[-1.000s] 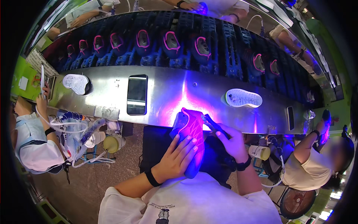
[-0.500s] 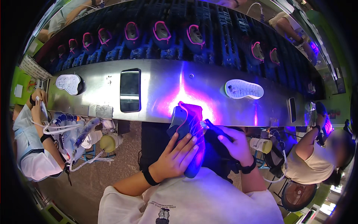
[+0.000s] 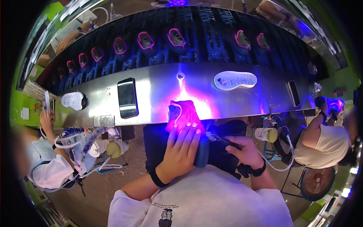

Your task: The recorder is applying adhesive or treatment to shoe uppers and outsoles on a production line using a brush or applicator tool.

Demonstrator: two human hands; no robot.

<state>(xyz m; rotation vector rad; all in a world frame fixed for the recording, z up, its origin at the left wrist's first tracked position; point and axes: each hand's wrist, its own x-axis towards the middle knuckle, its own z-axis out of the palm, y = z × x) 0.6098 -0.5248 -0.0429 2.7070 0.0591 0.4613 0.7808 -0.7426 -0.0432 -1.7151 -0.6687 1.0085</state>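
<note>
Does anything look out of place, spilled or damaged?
No spill or damage stands out, though the person's left hand hides part of the pink-trimmed dark shoe. Slightly odd: a wide gap, right of centre, breaks the row of pink-collared dark shoes on the blue slatted rack.

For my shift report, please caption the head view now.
At a metal table, the left hand lies on a dark shoe while the right hand holds a brush-like tool beside it.

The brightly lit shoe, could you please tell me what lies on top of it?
The left hand lies on the shoe. Parts of its surface show around that hand; what is beneath the palm is covered from view.
</note>
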